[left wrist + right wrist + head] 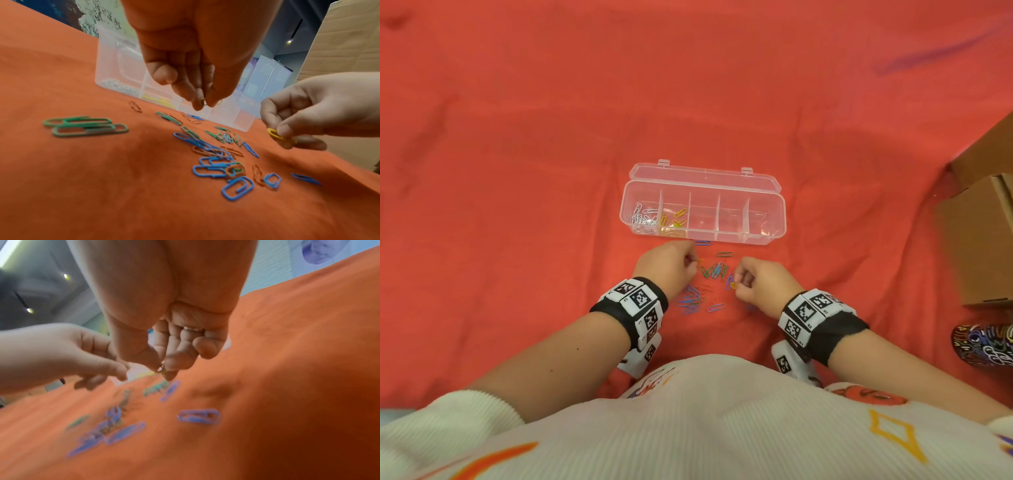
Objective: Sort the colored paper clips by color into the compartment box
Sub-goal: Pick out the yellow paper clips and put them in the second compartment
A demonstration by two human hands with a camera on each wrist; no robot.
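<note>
box: clear compartment box (774, 219) on the red cloth (517, 137), lid open and lying flat behind it, 5 compartments in one row
compartment 1 (leftmost): white paper clips (642, 216), several, overlapping, exact count unclear
compartment 2: yellow paper clips (676, 219), about 4 or 5 visible
compartments 3-5: no clips visible in them
loose pile: mixed clips (714, 270) on the cloth just in front of the box, between the two hands; blue, green and orange-red; second cluster of blue clips (690, 299) further from the box, beside the left wrist
green pair: 2 green clips (86, 127) lying side by side, apart from the pile
single clips: 1 blue clip (702, 243) touching or just short of the box front wall, 1 dark green clip (724, 254) next to it
left hand (667, 263): in front of compartment 2, fingers curled, thumb and forefinger pinching one small yellow clip (203, 101)
right hand (760, 281): in front of compartments 3-4, fingers curled, pinching one yellow clip (276, 134) just above the cloth
cardboard boxes (983, 212): 2, well right of the box
patterned cylinder (984, 344): 1, nearer the person than the cardboard
</note>
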